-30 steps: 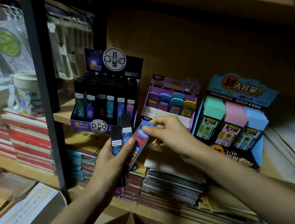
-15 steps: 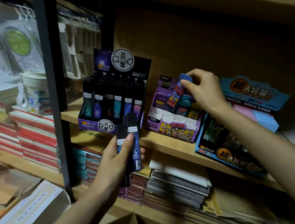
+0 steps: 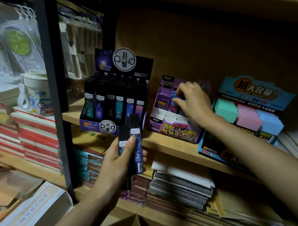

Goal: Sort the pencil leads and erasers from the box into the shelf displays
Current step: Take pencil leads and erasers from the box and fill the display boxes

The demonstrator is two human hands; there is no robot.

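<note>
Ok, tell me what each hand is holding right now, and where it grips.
Left hand holds several dark pencil lead cases around their lower halves, thumb across the front. Right hand pinches a blue eraser by its top end, in the purple display box.

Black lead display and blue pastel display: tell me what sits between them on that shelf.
In the head view, the purple eraser display sits between the black lead display and the blue pastel display; the right hand reaches into it.
</note>
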